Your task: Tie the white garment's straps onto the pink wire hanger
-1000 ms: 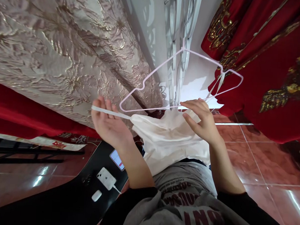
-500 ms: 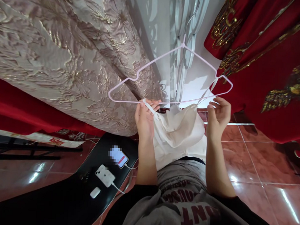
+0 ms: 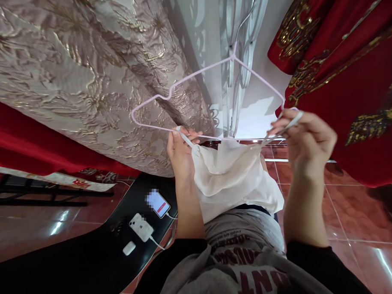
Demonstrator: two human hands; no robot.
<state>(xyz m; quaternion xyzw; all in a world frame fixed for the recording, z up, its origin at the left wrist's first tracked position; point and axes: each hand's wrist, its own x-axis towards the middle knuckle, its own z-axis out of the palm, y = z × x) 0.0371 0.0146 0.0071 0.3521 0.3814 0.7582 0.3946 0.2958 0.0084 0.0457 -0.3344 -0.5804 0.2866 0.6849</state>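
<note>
Bright, even indoor light filled a sharp wide-angle view. The white wall (image 3: 268,111) at 12 o'clock was the brightest area and carried lacy grey shadows. Glossy floor tiles (image 3: 341,212) showed white glare streaks at 4 and 8 o'clock. The lens stretched and bent the curtain (image 3: 73,65) at 10 o'clock. A pixelated patch covered the phone (image 3: 157,203) screen at 7 o'clock. The top (image 3: 227,178), left hand (image 3: 179,153) and right hand (image 3: 308,140) were evenly lit.

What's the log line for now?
left hand: pinches left strap | right hand: pinches right strap by hanger end | white top: hangs between hands
</note>
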